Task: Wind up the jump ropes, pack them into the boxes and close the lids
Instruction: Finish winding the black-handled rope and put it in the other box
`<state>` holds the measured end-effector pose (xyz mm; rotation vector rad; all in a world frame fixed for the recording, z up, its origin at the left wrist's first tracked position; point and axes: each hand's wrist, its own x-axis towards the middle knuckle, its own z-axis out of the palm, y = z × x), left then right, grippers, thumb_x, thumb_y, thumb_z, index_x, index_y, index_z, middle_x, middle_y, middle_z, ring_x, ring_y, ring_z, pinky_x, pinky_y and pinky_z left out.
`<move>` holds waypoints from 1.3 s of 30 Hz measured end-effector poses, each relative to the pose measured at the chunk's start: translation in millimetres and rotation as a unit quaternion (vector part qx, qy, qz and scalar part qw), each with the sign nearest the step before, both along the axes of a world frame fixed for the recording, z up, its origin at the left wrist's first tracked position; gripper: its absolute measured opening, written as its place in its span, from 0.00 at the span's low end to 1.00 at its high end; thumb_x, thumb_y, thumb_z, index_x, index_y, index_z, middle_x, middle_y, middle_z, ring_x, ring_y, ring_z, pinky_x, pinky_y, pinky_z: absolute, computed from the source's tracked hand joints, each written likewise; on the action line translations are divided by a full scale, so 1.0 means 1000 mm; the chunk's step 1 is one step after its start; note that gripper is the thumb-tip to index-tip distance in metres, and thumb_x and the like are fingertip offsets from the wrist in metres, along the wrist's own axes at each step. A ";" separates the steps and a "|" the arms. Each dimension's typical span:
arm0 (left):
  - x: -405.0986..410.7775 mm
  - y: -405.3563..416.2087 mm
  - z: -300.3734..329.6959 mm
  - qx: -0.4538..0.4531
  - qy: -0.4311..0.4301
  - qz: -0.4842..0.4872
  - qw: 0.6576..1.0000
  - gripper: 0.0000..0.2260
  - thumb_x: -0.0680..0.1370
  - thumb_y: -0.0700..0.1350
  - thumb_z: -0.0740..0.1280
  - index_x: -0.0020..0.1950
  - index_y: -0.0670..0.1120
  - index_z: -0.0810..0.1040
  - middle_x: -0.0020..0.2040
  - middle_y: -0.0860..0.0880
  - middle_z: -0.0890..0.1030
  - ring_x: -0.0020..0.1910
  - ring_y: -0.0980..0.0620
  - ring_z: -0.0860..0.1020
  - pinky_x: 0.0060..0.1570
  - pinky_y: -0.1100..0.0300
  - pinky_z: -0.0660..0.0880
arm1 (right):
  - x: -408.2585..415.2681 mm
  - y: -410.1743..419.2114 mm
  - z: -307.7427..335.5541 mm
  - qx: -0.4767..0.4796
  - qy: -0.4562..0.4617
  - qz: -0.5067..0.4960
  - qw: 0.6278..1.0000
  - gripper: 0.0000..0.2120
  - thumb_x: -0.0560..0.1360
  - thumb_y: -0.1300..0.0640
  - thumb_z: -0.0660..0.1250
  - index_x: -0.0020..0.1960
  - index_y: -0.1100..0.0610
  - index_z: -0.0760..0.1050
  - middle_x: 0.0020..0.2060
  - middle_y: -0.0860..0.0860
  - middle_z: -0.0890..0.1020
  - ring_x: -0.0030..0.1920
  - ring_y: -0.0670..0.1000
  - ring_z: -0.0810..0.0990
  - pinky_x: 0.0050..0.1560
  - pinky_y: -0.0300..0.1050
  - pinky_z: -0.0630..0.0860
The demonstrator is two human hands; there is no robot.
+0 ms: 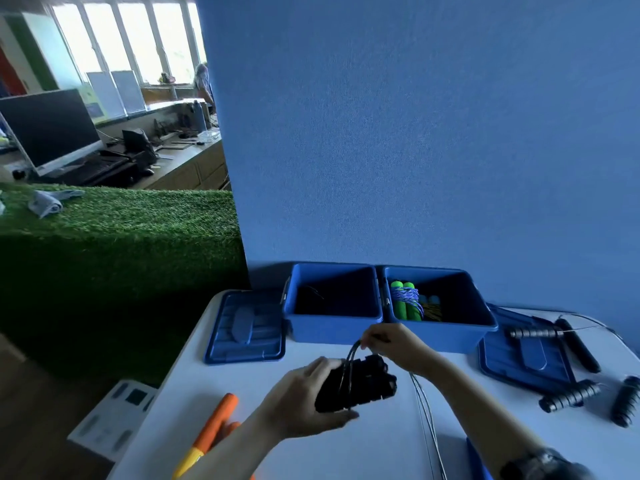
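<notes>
My left hand [304, 396] grips a pair of black jump-rope handles [363, 384] above the white table [381, 445]. My right hand [394, 341] pinches the dark rope [349, 362] looped over those handles; thin cable [424, 410] trails toward me. Two open blue boxes stand at the back: the left box [332, 322] looks nearly empty, the right box [446, 332] holds a wound rope with green handles [407, 301] and a blue-handled one [431, 304]. One lid [244, 329] lies left of the boxes, another lid [519, 355] right.
Black ribbed handles [569, 396] and a thin cable lie on and beside the right lid. An orange and yellow handle [211, 431] lies at the table's front left. A blue wall stands behind the boxes. Artificial grass covers a block to the left.
</notes>
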<state>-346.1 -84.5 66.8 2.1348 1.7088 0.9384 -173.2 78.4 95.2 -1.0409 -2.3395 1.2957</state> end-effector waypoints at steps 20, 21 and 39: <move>-0.006 0.040 0.002 0.029 -0.098 0.217 0.971 0.29 0.72 0.64 0.58 0.72 0.57 0.67 0.57 0.51 0.76 0.53 0.53 0.76 0.50 0.56 0.76 | -0.021 -0.086 -0.050 -0.270 0.054 -0.096 0.957 0.15 0.83 0.56 0.53 0.45 0.61 0.74 0.21 0.52 0.74 0.22 0.49 0.75 0.27 0.37 0.71; -0.008 0.043 0.003 0.032 -0.102 0.246 0.963 0.30 0.71 0.64 0.57 0.71 0.56 0.67 0.57 0.50 0.76 0.52 0.52 0.77 0.49 0.56 0.76 | -0.024 -0.089 -0.054 -0.272 0.048 -0.098 0.956 0.16 0.82 0.55 0.53 0.43 0.60 0.75 0.21 0.51 0.74 0.21 0.48 0.75 0.26 0.38 0.71; -0.033 0.034 -0.036 -0.085 0.187 0.204 0.957 0.32 0.75 0.64 0.46 0.74 0.51 0.68 0.52 0.45 0.78 0.43 0.41 0.81 0.37 0.52 0.75 | -0.005 -0.083 0.039 0.164 -0.123 0.063 0.977 0.12 0.78 0.50 0.57 0.45 0.56 0.76 0.40 0.54 0.81 0.43 0.55 0.77 0.43 0.46 0.71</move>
